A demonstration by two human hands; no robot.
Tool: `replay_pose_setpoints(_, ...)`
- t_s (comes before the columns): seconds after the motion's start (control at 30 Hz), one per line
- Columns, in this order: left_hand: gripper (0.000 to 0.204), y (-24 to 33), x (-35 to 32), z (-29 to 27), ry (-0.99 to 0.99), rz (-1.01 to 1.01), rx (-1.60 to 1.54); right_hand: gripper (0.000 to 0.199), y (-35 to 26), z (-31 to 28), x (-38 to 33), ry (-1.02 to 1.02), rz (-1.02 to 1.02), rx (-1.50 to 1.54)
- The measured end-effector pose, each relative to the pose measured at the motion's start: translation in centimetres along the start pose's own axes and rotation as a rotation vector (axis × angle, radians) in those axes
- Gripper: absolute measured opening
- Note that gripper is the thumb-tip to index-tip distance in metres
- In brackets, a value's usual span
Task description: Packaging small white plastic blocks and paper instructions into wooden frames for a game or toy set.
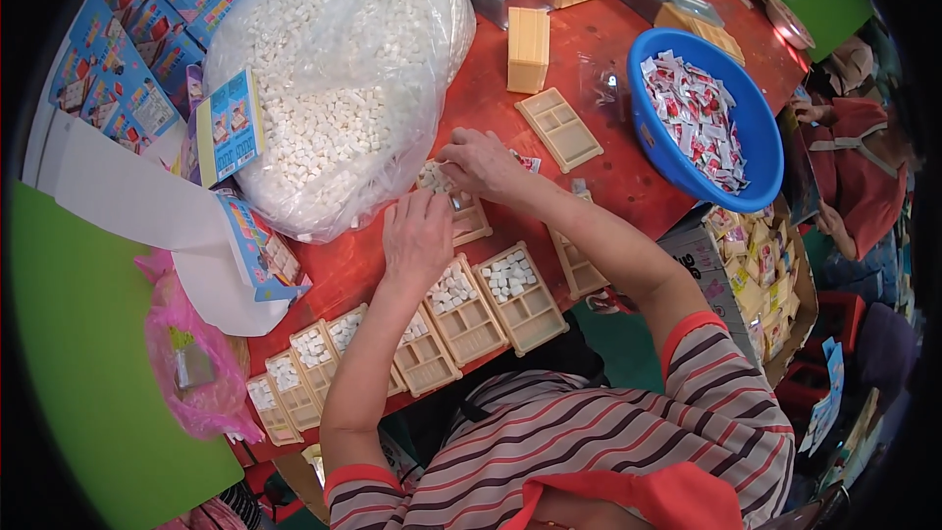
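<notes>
Both of my hands work at a cream divided tray (pixel 475 224) that has small white cubes in its upper part. My left hand (pixel 419 236) lies over its left side, fingers bent together by the cubes. From the right, my right hand (pixel 483 165) reaches across the top end with curled fingers. What either hand grips, if anything, is hidden under the fingers. Beyond them bulges a big clear plastic bag (pixel 324 128) full of the same white cubes. Just below my hands stand trays with cubes in their upper compartments, among them a large tray (pixel 520 299).
A blue basin (pixel 760 152) of small red-and-white packets stands at the right, above a carton (pixel 800 304) of wrapped packets. A cube-free divided tray (pixel 559 128) lies near the basin. Blue printed boxes (pixel 123 59) and a pink bag (pixel 201 363) are at left. Another person (pixel 859 167) sits far right.
</notes>
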State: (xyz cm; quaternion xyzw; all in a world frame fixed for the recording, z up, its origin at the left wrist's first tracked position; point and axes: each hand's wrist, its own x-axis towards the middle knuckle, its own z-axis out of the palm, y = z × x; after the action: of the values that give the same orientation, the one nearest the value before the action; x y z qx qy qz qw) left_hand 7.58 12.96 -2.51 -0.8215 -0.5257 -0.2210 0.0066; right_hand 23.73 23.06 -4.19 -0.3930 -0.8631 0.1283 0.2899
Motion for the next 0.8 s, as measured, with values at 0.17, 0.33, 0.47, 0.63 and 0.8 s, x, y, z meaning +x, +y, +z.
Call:
replay_pose_setpoints(0.17, 0.049, -2.0, 1.2, 1.2, 0.007, 0.105, 0.051, 0.017, 2.6, -2.9, -0.1, 0.038, 0.053, 0.136)
replay_pose_setpoints(0.33, 0.050, -2.9, 1.3, 2.9, -0.033, 0.107, 0.087, 0.019, 3.9, -5.1, -1.7, -0.077, 0.139, -0.125)
replay_pose_setpoints(0.47, 0.050, -2.7, 1.3, 2.9, -0.081, 0.095, 0.094, 0.018, 2.5, -3.9, -2.5, -0.082, 0.150, -0.405)
replay_pose_setpoints(0.63, 0.048, -2.8, 1.6, 2.5, -0.075, 0.060, -0.014, 0.016, 2.8, -2.2, -2.4, -0.016, 0.148, -0.479)
replay_pose_setpoints(0.8, 0.045, -3.4, 1.5, 1.2, 0.015, -0.092, -0.407, 0.013, 2.2, -2.8, -2.3, 0.030, 0.069, -0.382)
